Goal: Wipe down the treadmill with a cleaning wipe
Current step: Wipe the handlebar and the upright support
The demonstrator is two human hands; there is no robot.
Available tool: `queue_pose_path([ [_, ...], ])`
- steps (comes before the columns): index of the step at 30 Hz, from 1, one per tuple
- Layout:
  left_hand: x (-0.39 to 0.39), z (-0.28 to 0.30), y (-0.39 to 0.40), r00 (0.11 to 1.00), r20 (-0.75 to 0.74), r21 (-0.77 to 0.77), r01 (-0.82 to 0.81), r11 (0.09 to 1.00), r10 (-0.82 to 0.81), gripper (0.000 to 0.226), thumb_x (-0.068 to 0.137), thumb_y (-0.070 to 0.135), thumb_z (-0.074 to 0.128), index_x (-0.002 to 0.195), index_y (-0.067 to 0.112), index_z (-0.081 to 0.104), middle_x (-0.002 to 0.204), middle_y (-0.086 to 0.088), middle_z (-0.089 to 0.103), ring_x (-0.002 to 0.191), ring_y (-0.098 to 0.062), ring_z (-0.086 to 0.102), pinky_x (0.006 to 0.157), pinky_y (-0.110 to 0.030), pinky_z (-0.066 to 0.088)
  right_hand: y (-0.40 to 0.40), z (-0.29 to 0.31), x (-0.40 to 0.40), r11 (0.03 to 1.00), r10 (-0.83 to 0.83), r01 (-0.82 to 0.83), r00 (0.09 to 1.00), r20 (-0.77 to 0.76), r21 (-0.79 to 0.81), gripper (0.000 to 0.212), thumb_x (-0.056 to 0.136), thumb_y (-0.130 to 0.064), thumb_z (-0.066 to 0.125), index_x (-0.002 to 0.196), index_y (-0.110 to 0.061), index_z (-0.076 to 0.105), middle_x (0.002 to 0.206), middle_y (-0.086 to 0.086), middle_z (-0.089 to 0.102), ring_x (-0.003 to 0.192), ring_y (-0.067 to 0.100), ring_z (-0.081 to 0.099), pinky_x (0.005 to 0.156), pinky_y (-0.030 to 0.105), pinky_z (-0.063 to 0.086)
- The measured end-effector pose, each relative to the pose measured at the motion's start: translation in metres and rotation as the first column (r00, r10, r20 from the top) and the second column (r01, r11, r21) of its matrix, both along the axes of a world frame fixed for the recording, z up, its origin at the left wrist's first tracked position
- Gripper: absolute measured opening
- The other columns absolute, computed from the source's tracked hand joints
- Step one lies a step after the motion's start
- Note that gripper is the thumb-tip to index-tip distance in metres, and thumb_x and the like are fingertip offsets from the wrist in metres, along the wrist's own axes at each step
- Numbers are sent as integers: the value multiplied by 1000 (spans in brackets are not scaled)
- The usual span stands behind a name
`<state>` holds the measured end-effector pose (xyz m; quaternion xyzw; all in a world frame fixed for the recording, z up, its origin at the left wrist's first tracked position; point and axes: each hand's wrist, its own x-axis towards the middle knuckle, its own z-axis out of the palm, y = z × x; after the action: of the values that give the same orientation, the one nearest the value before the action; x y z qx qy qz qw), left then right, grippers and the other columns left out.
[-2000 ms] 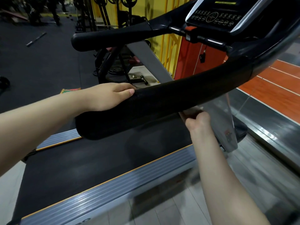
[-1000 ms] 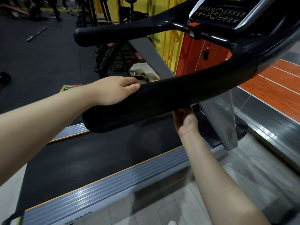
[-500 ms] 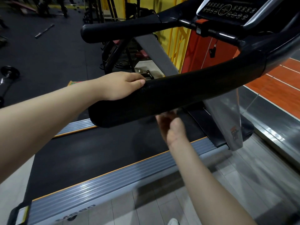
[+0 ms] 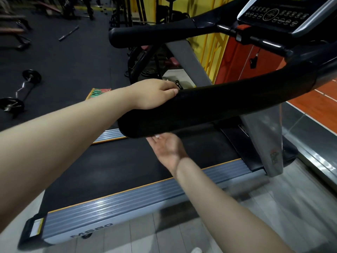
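Note:
The treadmill's near handrail [image 4: 218,105], a thick black padded bar, crosses the middle of the view. My left hand [image 4: 155,94] lies over its top near the free end, fingers together. My right hand [image 4: 167,147] is under that end, palm up, its fingers tucked behind the bar. A small white bit shows at the fingertips; I cannot tell whether it is the wipe. Below lie the black belt [image 4: 113,167] and the grey side rail [image 4: 127,203]. The console [image 4: 277,15] is at the top right.
The far handrail [image 4: 151,33] runs across the top. A grey upright [image 4: 264,136] stands at the right. A curl bar with plates [image 4: 20,92] lies on the dark gym floor at the left, beside a striped mat [image 4: 99,92]. Pale tiles lie at my feet.
My right hand has slid left along the underside of the near handrail, from by the upright toward the free end, and turned palm up. My left hand has stayed on top.

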<state>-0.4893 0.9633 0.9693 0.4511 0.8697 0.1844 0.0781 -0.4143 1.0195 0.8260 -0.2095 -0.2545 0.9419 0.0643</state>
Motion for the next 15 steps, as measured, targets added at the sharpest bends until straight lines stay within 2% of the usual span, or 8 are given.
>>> queue_pose_path([
  [2, 0, 0, 1, 1000, -9, 4, 18, 1000, -18, 40, 106, 38, 36, 141, 28, 52, 142, 7, 54, 132, -14, 45, 95, -18, 27, -14, -3, 4, 997, 73, -72, 996, 42, -29, 40, 91, 13, 27, 81, 2, 64, 82, 17, 67, 90, 28, 63, 93, 40, 53],
  [3, 0, 0, 1, 1000, -7, 6, 24, 1000, -23, 40, 106, 38, 36, 142, 28, 52, 143, 6, 53, 133, -14, 45, 96, -19, 27, -28, -3, 8, 988, 150, -150, 989, -3, -47, 42, 92, 14, 28, 71, 2, 63, 76, 17, 66, 88, 28, 63, 91, 39, 54],
  [4, 0, 0, 0, 1000, -9, 6, 26, 1000, -26, 40, 106, 38, 37, 142, 28, 51, 143, 6, 53, 132, -14, 45, 97, -18, 28, -44, 1, 14, 972, 227, -230, 972, -62, -37, 43, 92, 13, 27, 73, 2, 64, 78, 18, 67, 90, 29, 63, 86, 36, 57],
  [6, 0, -1, -1, 999, -24, 6, 30, 1000, -30, 39, 106, 36, 37, 142, 29, 51, 142, 6, 54, 131, -15, 46, 96, -19, 28, -69, 18, 19, 949, 313, -312, 938, -150, 32, 43, 93, 11, 23, 95, -4, 63, 86, 13, 71, 89, 24, 67, 78, 31, 59],
  [9, 1, 0, -4, 999, -14, 8, 36, 999, -36, 37, 106, 34, 39, 141, 30, 52, 138, 5, 56, 127, -14, 48, 95, -20, 30, -65, 53, 16, 954, 289, -299, 933, -213, -17, 38, 92, 12, 24, 89, -7, 57, 80, 7, 71, 83, 18, 71, 90, 38, 53],
  [11, 1, 3, -7, 997, 72, 54, 24, 998, -28, 35, 106, 33, 40, 138, 29, 55, 133, 8, 59, 124, -11, 50, 94, -19, 34, -42, 64, 26, 940, 342, -339, 928, -150, 46, 37, 94, 12, 26, 109, 4, 59, 106, 15, 70, 108, 23, 66, 100, 39, 47],
  [13, -1, 8, -13, 980, 199, 97, 1, 995, -20, 34, 107, 31, 39, 134, 28, 59, 125, 13, 60, 117, -5, 52, 86, -11, 36, -17, 58, 43, 920, 372, -362, 927, -50, 151, 42, 96, 11, 28, 134, 10, 45, 133, 20, 57, 127, 28, 54, 101, 35, 50],
  [15, -3, 10, -18, 967, 255, 81, 2, 997, -23, 32, 107, 30, 40, 133, 30, 59, 121, 16, 60, 110, 1, 53, 81, -6, 34, 6, 45, 61, 933, 318, -314, 948, 6, 176, 41, 96, 10, 32, 135, 10, 46, 132, 20, 57, 128, 31, 52, 96, 34, 53],
])
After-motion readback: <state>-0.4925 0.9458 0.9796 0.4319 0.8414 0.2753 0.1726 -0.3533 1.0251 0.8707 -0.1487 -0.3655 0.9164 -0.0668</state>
